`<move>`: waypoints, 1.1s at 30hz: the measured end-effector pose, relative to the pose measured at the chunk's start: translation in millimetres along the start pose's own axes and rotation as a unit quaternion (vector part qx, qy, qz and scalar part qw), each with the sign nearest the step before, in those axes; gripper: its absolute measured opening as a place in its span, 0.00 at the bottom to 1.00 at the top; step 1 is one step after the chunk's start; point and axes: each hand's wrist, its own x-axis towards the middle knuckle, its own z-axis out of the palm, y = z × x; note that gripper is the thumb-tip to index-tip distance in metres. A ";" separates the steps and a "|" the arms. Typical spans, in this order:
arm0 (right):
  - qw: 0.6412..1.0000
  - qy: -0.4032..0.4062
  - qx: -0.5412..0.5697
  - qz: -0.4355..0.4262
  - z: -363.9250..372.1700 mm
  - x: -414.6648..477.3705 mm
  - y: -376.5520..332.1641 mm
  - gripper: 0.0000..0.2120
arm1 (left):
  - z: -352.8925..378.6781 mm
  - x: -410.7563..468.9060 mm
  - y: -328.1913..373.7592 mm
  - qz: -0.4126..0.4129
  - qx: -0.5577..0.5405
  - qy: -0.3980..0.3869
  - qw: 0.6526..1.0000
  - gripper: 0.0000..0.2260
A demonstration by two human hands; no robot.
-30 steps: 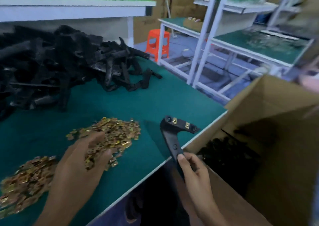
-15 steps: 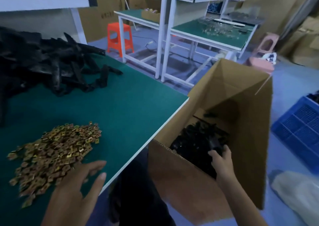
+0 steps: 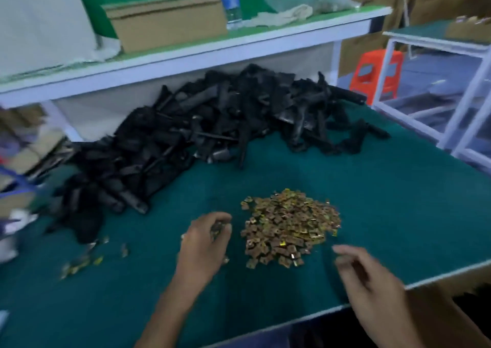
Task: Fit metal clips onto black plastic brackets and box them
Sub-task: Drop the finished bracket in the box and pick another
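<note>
Landmark: the clip pile (image 3: 291,227), a gold heap lying on the green bench mat (image 3: 398,201); every place below is being given from it.
Stray clips (image 3: 79,261): lying scattered well to the left of the pile, near the bench's left edge.
Bracket heap (image 3: 207,135): sprawling behind the pile and to its left, under the white shelf (image 3: 186,55) — black, tangled, arms crossing each other.
Left hand (image 3: 203,244): hovering just left of the pile, fingers curling closed around a few clips.
Right hand (image 3: 372,278): hanging near the pile's right front, blurred, fingers spread loosely and holding nothing.
How the clips are likely handling: light, thin, stiff, probably sharp-edged and prone to slipping — pinching one by its flat faces looks safest.
How the brackets are likely handling: rigid, light plastic, long-armed; taking one by an arm lying free at the heap's front edge should be avoiding snags.
In the way: interlocked brackets may be dragging neighbours out; loose clips between pile and heap could be getting swept off.
Surroundings: a cardboard box (image 3: 164,21) and a water bottle (image 3: 231,2) standing on the shelf behind the pile; an orange stool (image 3: 372,74) standing far behind and right; a brown carton edge (image 3: 438,310) showing at the right front, below the bench.
</note>
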 end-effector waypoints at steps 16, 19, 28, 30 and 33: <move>0.991 0.012 -0.064 -0.120 64.5 -1.2 -2.3 0.08 | -120.0 134.1 -128.5 -0.276 0.129 0.176 0.936 0.46; 0.991 0.015 -0.060 -0.119 64.0 1.5 -4.5 0.09 | -132.5 148.9 -145.1 -0.323 0.110 0.111 0.934 0.49; 0.982 -0.065 -0.124 -0.123 71.0 17.0 10.2 0.19 | -125.9 183.5 -145.9 -0.334 0.092 0.105 0.932 0.39; 0.982 -0.041 -0.099 -0.157 70.1 14.5 8.3 0.10 | -110.6 181.9 -138.7 -0.289 0.086 0.118 0.946 0.31; 0.978 -0.004 -0.070 -0.195 72.3 12.5 6.7 0.06 | -82.2 181.5 -121.0 -0.186 0.082 0.100 0.974 0.27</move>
